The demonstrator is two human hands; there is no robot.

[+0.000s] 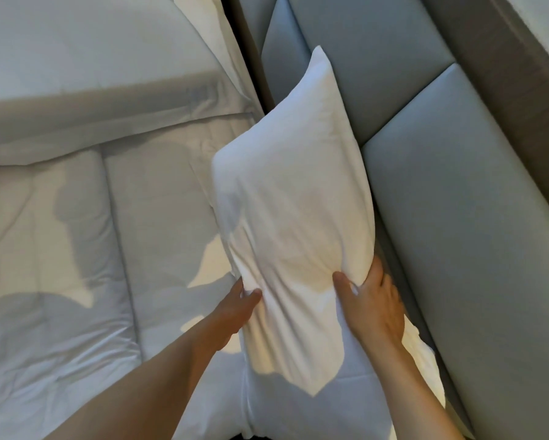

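Observation:
A white pillow (293, 217) stands on its long edge against the grey padded headboard (450, 201), its far corner pointing up and away. My left hand (235, 312) grips its left side, thumb on the front and fingers hidden behind. My right hand (373, 304) grips the right side, thumb pressed into the front and fingers wrapped round the edge next to the headboard. Under the pillow lies another white pillow (298, 408), partly covered.
A white quilted duvet (92, 249) covers the bed to the left, with a folded-back band across it. A second bed or mattress (76, 42) lies at the top left. A dark gap (247, 58) runs beside the headboard panels.

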